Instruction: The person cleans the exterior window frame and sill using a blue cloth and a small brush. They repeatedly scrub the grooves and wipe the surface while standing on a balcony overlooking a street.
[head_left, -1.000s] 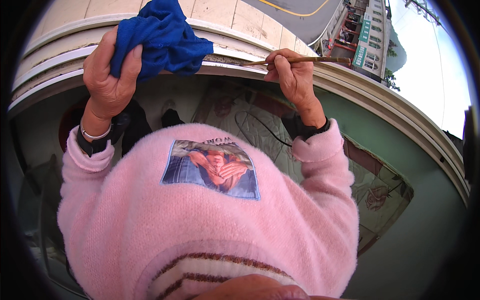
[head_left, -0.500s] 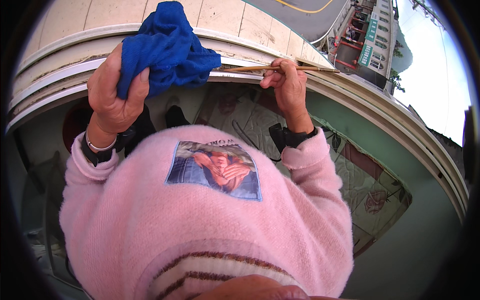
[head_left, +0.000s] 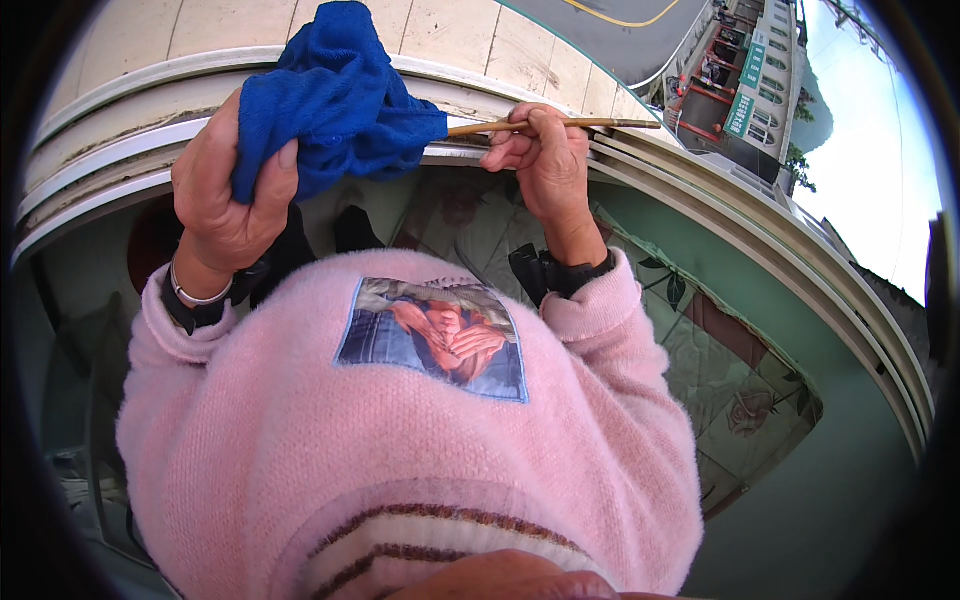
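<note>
A bunched blue cloth (head_left: 335, 110) hangs over the white window track (head_left: 130, 150), gripped between the thumb and fingers of my left hand (head_left: 225, 190). To its right, my right hand (head_left: 548, 150) pinches a thin brown wooden stick (head_left: 600, 123) that lies almost level. The stick's left end meets the cloth's right edge, and its tip is hidden there. Just below the stick runs the track's groove, with dark dirt in it. Some of my left fingers are covered by the cloth.
Beyond the track lies a pale tiled ledge (head_left: 450, 40), with a road (head_left: 640, 35) and buildings (head_left: 745, 90) far off at the upper right. Window rails (head_left: 760, 235) curve down the right side. Below me is a floor with flower-patterned tiles (head_left: 745, 400), beside a green wall (head_left: 800, 480).
My right hand has moved left with the stick, so the stick's left end now reaches behind or into the cloth's edge. My left hand and the cloth have barely shifted.
</note>
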